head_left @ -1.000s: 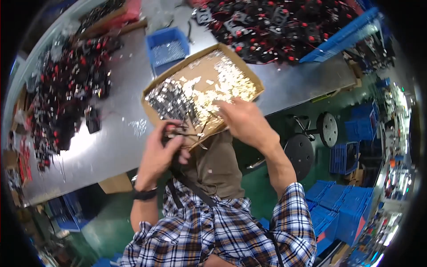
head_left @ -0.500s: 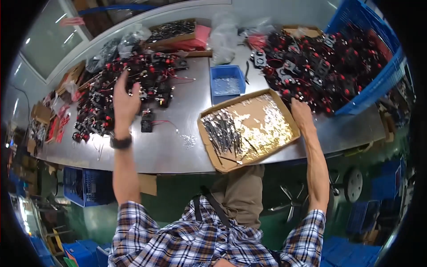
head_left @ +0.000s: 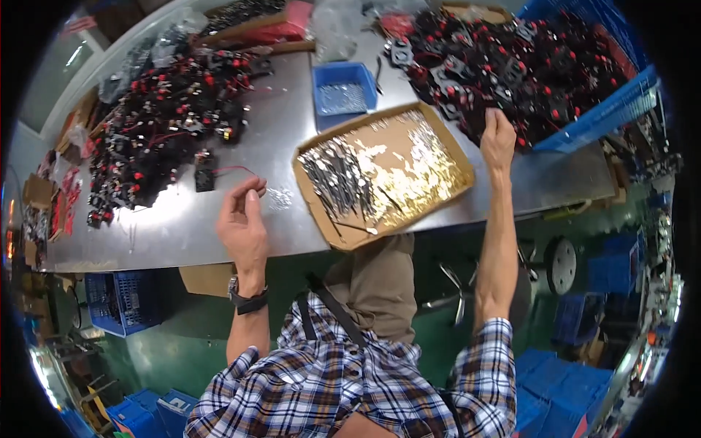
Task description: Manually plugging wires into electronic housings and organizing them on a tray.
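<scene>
My left hand (head_left: 242, 226) is over the metal table, fingers curled and thumb tip close to the index finger, at the end of a red wire (head_left: 237, 168). That wire runs from a small black block (head_left: 204, 175) lying apart from the left heap. Whether the fingers hold the wire is hidden. Beside them lies a small scatter of silver bits (head_left: 280, 198). At the near edge of the right heap of black and red parts (head_left: 504, 73), my right hand (head_left: 499, 146) has its fingers pressed together; what they hold, if anything, cannot be made out.
Between my hands sits a cardboard tray (head_left: 310, 206) of black stalks and shiny gold pieces. Behind it stands a blue bin (head_left: 321, 80) of small silver parts. Another heap of black and red parts (head_left: 171, 117) covers the left side. A blue crate (head_left: 606, 109) lies tipped at right.
My left hand has left the left heap and come nearer to me, beside the wire end. My right hand stays at the right heap, its fingers now raised. The whole view has shifted.
</scene>
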The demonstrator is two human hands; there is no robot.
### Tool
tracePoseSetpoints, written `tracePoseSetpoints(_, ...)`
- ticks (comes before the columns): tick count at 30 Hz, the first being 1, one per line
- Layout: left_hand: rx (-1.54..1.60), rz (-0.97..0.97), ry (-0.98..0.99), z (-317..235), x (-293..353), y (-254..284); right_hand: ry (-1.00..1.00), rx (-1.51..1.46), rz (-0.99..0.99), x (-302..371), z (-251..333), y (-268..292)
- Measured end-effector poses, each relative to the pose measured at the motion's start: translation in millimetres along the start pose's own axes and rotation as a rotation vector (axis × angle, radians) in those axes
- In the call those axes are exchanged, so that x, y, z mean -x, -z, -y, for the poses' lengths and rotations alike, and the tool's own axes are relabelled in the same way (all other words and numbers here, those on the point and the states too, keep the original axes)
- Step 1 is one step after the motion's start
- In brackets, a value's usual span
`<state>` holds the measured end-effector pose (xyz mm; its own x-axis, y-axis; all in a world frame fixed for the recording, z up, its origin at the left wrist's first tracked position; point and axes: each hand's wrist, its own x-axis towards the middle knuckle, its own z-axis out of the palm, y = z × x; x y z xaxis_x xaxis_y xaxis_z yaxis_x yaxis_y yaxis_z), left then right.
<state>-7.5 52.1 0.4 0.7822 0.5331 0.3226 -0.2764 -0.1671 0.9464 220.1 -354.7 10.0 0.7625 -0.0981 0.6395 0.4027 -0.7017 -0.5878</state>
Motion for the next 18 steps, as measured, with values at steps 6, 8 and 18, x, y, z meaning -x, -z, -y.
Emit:
tracePoseSetpoints(6, 0.424, 0.315, 0.178, -13, 39, -60, -0.404, -0.484, 0.327, 115, 168, -9)
tracePoseSetpoints(8, 0.641, 0.358, 0.306, -14, 53, -72, -0.426, -0.675, 0.647, 142, 207, -8)
tracePoseSetpoints(18, 0.559, 0.316, 0.587, -18, 66, -29, 0.176, 0.206, 0.711, 129, 147, -18)
